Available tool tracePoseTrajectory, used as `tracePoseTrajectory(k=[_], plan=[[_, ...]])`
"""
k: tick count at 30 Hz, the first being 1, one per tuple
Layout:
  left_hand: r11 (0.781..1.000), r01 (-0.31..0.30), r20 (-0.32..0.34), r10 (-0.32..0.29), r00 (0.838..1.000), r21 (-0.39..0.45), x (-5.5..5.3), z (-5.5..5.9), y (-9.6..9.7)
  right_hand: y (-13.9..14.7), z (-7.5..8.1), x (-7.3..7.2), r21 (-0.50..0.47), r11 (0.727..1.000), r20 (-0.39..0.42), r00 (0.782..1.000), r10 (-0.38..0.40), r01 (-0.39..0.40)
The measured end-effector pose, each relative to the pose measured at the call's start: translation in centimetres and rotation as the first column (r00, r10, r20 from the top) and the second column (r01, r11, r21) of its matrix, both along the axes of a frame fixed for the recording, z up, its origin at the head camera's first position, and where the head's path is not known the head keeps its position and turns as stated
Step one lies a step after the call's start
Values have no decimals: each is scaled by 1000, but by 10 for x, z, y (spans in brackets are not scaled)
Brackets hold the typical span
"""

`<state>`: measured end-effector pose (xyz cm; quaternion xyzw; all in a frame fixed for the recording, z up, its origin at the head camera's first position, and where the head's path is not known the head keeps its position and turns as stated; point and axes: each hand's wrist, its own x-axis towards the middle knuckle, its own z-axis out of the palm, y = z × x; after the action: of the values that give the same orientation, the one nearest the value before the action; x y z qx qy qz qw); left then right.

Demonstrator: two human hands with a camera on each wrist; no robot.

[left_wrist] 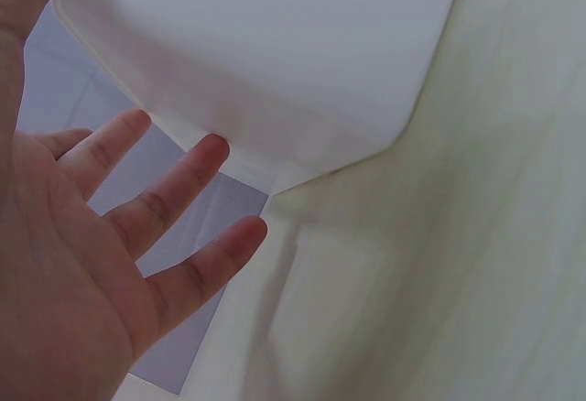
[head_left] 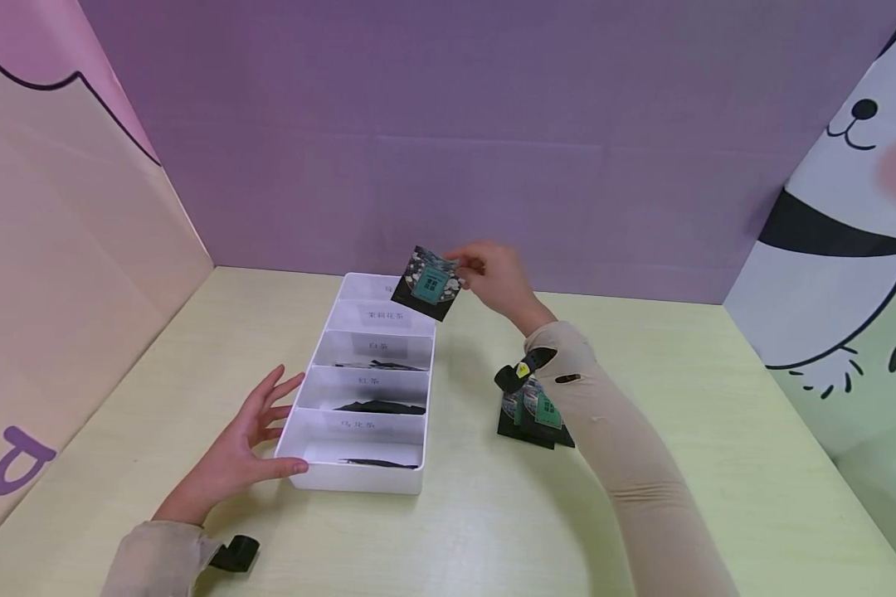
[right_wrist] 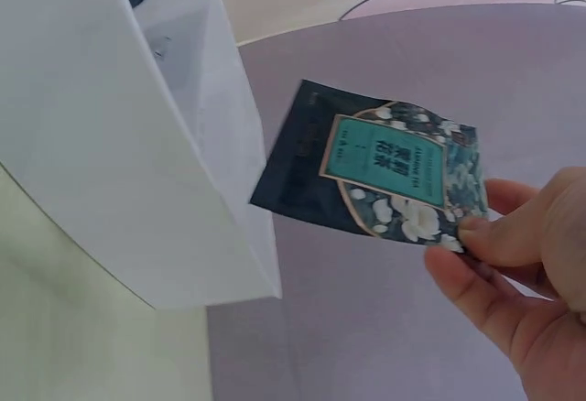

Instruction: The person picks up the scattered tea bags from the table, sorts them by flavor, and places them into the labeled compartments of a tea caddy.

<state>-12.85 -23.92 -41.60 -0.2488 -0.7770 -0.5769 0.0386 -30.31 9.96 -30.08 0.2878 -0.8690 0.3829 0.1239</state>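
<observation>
Pinched by one edge in my right hand (head_left: 494, 278) is a dark jasmine tea sachet (head_left: 428, 283) with a teal label and white flowers. It hangs over the far right end of a white divided box (head_left: 358, 479), overlapping the labelled back compartments in the head view. In the right wrist view the sachet (right_wrist: 385, 167) is above the box's side wall (right_wrist: 137, 145). My left hand (head_left: 242, 439) rests at the box's near left corner, thumb on the front rim and fingers spread along the side. Dark sachets (head_left: 381, 407) lie in the three nearer compartments.
Several more teal-labelled sachets (head_left: 535, 419) lie in a small pile on the table right of the box, partly under my right forearm. A purple backdrop (head_left: 493, 166) stands behind the table, with printed panels (head_left: 844, 249) at the sides.
</observation>
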Motion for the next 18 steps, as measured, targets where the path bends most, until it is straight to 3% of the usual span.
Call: tracePoseTrajectory(k=[5,11,18], plan=[[1000,4,0,-4,1000,2,0,0,0,-8,-15,-2,-77,997,11,1000,20,-19],[1000,2,-2,-2,1000,1,-1,0,0,-12,-30,-1,-104,992,27,997,73,-70],[1000,15,-22,-15,1000,12,-1,-2,-2,-19,-43,2,28,985,-71,983,172,-170]])
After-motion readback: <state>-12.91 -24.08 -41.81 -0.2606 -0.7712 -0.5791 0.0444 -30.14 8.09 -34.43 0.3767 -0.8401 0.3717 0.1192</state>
